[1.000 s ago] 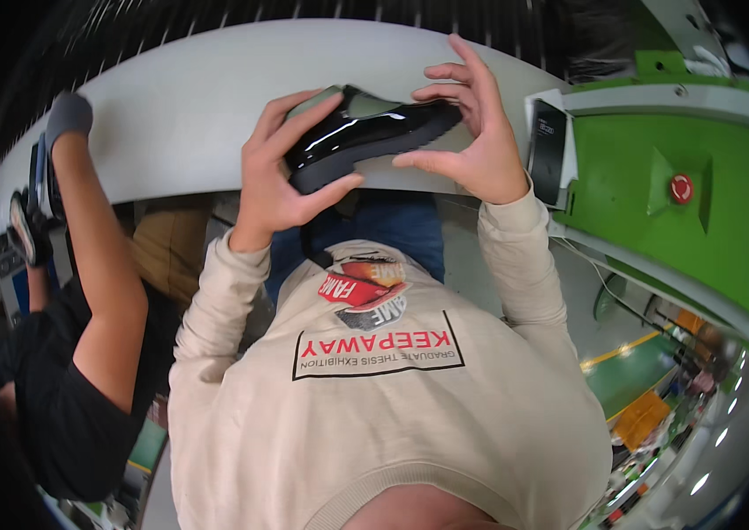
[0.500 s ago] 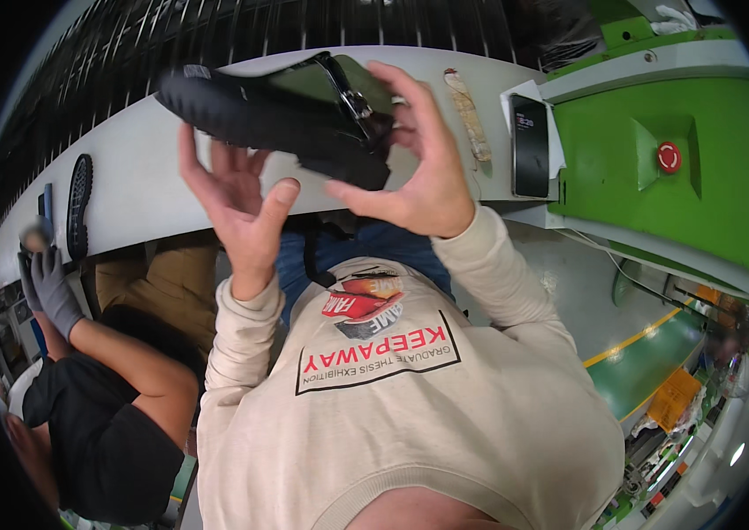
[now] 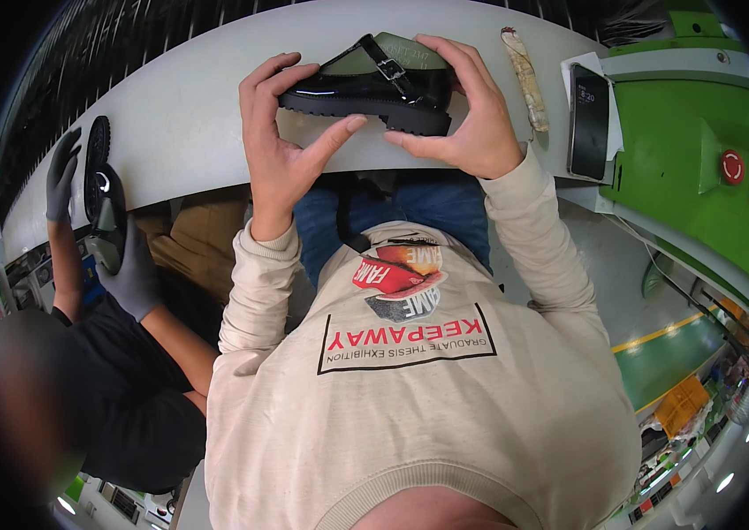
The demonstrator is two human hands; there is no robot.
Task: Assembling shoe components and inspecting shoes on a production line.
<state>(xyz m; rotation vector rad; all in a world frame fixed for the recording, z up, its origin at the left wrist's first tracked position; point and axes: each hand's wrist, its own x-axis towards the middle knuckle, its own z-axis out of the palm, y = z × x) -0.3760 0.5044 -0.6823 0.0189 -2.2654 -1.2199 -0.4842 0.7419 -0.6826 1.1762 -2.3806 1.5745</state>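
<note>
A glossy black shoe with a buckled strap and a chunky ridged sole is held side-on over the white bench. A green shoe last fills it and rises above the opening. At the toe end, my left hand is closed around the front, fingers over the top and thumb by the sole. Around the heel end curls my right hand, its thumb under the heel and its fingers behind the back; part of those fingers is hidden.
Right of the shoe lie a worn, wrapped strip and a phone on white paper. A green machine with a red button borders the bench. At left, a gloved co-worker holds another shoe near a black sole.
Both hands have turned the shoe more level and moved it farther from the camera. My left fingers have come over the toe. At left, the co-worker now has a shoe in one hand.
</note>
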